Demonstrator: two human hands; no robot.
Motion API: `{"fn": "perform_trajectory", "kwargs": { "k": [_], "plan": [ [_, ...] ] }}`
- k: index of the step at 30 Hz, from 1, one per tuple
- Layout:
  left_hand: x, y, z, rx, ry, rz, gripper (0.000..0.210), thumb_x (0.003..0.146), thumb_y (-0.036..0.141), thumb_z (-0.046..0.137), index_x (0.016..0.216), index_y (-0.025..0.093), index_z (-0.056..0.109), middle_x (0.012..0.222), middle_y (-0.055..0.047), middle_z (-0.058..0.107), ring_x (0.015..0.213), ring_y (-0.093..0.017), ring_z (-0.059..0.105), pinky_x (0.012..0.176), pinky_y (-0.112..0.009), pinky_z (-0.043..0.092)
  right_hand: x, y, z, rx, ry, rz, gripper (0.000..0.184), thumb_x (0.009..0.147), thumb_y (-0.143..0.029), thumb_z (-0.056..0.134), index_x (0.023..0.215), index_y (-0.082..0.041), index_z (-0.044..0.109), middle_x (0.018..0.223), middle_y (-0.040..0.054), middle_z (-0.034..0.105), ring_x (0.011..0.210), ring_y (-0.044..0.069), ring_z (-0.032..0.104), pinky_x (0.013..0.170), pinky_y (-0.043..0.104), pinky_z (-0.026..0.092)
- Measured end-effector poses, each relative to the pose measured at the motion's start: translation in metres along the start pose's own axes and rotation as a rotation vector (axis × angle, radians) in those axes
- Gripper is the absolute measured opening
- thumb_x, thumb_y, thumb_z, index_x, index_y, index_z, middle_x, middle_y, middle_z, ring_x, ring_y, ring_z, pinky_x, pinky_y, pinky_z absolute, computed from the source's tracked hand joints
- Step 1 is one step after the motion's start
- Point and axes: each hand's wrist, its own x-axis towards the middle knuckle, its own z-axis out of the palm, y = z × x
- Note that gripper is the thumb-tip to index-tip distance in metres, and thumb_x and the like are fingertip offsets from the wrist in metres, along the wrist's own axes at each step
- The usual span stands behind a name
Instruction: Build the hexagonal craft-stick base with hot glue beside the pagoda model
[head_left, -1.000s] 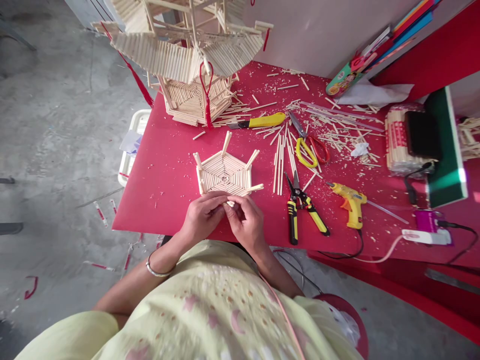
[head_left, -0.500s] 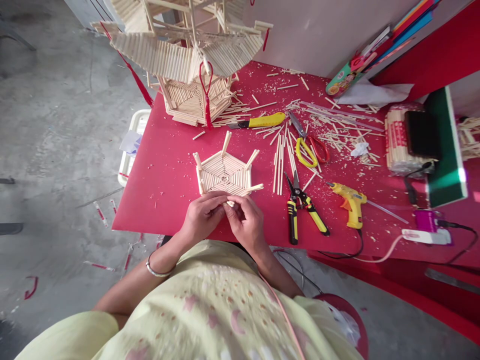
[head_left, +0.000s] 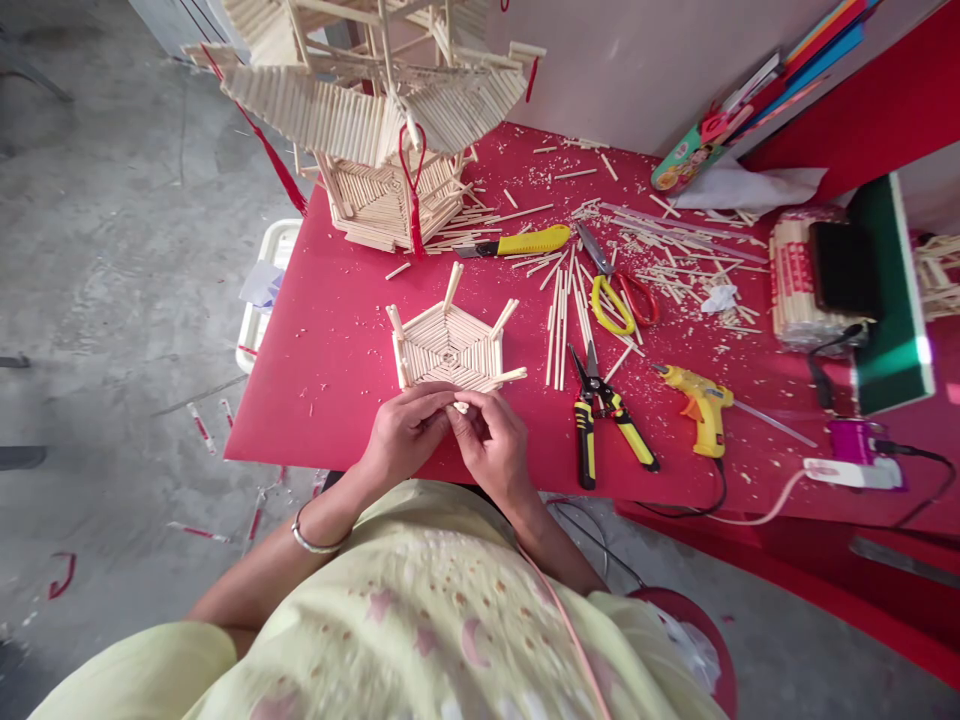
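Observation:
My left hand (head_left: 409, 430) and my right hand (head_left: 491, 440) meet at the table's front edge, fingers pinched together. Between the fingertips shows the pale end of some small wooden sticks (head_left: 461, 407); the rest of them is hidden by my fingers. Just beyond the hands lies a hexagonal base of wooden sticks (head_left: 448, 345), laid in a spiral pattern, with paired stick posts standing up at its corners. Its near edge is partly covered by my hands. Behind it stands a larger tiered stick pagoda (head_left: 322, 110) hung with red tassels.
On the red table (head_left: 300, 390) lie a yellow utility knife (head_left: 532, 240), scissors (head_left: 611, 290), cutting pliers (head_left: 600, 410), and a yellow glue gun (head_left: 701, 405) with a cord. Loose sticks (head_left: 559, 330) and clippings are scattered around. A stick bundle (head_left: 799, 280) carries a black phone (head_left: 846, 268).

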Motion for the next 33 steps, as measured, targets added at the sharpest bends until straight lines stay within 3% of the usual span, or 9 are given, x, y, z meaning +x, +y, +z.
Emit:
{"fn": "perform_trajectory", "kwargs": {
  "k": [33],
  "plan": [
    [-0.0015,-0.0015,0.0005,0.0,0.005,0.003,0.026,0.093,0.011,0.061,0.112,0.017,0.077,0.116,-0.012,0.077,0.104,-0.02,0.075,0.088,-0.028,0.061,0.0004,-0.0012,0.0,0.005,0.009,-0.02,0.016,0.1,-0.026,0.064,0.115,-0.024,0.069,0.098,0.0038,0.072,0.087,0.017,0.069,0.081,0.029,0.058]
  ]
}}
